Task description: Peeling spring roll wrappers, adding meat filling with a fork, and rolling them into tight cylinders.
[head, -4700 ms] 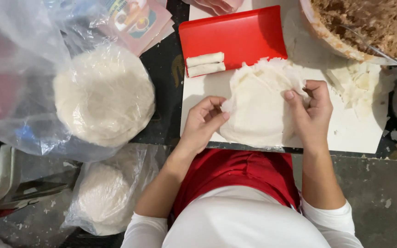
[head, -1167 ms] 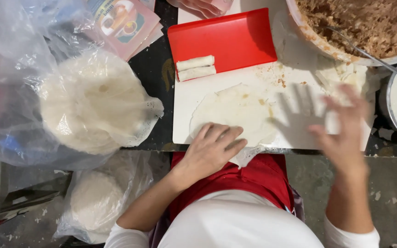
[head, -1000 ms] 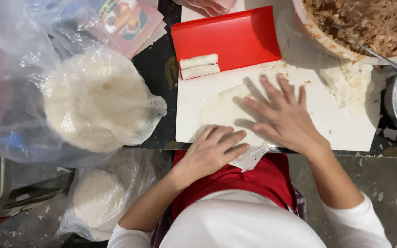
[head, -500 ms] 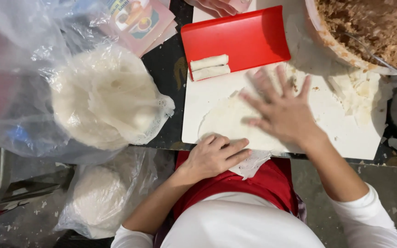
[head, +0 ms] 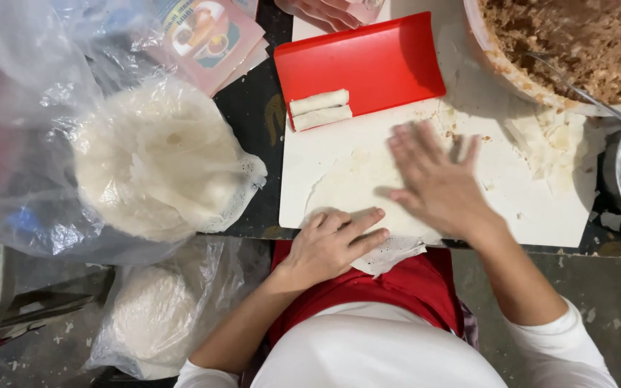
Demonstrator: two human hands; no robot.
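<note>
Smoothing one thin wrapper (head: pixel 357 183) flat on the white board (head: pixel 540 215) at frame centre: the right hand (head: pixel 436 183) is pressing with fingers spread wide, while the left hand (head: pixel 332 241) is pinning the near edge, fingers loosely curled, gripping nothing. Filling likely comes next from the bowl (head: pixel 512 72) at upper right. Two finished rolls (head: pixel 319 109) are lying on one red tray (head: pixel 368 61); two bagged wrapper stacks (head: pixel 152 165) are sitting at left.

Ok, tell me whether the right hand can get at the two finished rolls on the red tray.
Probably yes: the right hand lies flat on the wrapper, and nothing stands between it and the rolls on the red tray.
</note>
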